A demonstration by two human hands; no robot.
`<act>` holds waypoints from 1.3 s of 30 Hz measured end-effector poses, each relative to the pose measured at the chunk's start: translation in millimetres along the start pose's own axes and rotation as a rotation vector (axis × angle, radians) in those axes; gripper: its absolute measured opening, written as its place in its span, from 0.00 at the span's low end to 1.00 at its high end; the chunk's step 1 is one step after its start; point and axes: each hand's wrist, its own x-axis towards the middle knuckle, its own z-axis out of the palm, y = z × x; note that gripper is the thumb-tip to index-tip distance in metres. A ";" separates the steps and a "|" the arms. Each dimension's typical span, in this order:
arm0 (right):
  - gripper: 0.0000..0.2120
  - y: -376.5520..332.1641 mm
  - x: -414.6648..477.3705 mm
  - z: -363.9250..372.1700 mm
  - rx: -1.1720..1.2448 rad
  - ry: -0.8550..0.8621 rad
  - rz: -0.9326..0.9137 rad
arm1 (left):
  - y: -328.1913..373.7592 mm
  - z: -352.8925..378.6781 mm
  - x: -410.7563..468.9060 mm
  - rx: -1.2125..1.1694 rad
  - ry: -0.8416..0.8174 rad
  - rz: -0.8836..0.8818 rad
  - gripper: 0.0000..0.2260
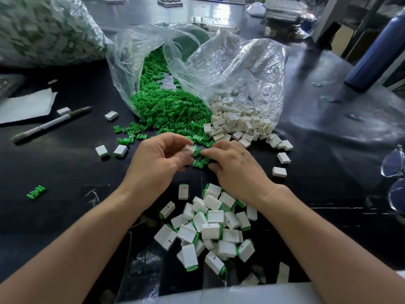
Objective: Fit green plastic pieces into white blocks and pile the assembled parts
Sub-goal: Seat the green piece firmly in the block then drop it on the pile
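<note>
Over black table (65, 170), left hand (157, 160) fingers pinch white block (189, 148), right hand (237, 166) fingers pinch green piece (197, 152).

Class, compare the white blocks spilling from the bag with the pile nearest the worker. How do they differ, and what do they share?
The bag blocks are plain white, some showing open hollows; the near pile has green ends on its blocks. The bag blocks spill from a clear bag; the near pile lies bare on the table. The bag blocks touch the green heap; the near pile sits apart from it. Both are jumbled white rectangular blocks.
</note>
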 end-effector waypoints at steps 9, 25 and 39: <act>0.07 1.5 -3.1 -8.5 0.263 0.105 0.079 | 9.9 4.2 -9.4 -0.121 -0.091 -0.084 0.09; 0.09 -7.7 -10.3 -28.2 1.161 0.110 0.168 | 13.2 1.4 -12.5 -0.166 -0.114 -0.136 0.03; 0.10 -15.4 -12.8 -25.3 1.097 0.075 0.119 | 9.9 0.6 -12.3 -0.093 -0.139 -0.153 0.03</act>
